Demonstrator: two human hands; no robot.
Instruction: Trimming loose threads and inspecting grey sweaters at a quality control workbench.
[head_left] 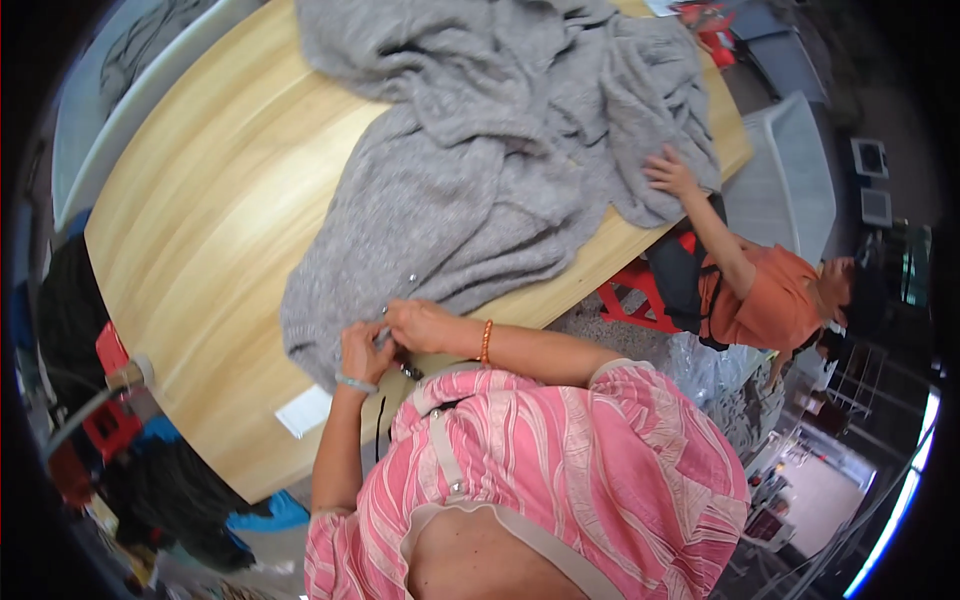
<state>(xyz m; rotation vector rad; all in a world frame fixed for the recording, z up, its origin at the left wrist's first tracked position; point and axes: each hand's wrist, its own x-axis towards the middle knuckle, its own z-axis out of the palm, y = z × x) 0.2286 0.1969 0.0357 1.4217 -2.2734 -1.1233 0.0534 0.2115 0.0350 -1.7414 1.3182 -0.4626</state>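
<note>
A grey knitted garment (430,200) lies bunched across the wooden table. At its near edge, my left hand (362,353), with a pale bracelet at the wrist, is closed on the knit. My right hand (418,326), wearing an orange bead bracelet, pinches the same edge just beside it; the two hands almost touch. A tiny shiny spot shows at the right fingertips, too small to name. Another small shiny dot (412,278), perhaps a button, sits on the knit just beyond. Below my hands a small dark object (411,371) is partly hidden.
The pale wooden table (200,220) has a white paper slip (304,412) near its front edge. At the right a person in an orange top (770,295) rests a hand (672,172) on the garment. White bins stand at far left and right. Dark cloth heaps (175,490) lie lower left.
</note>
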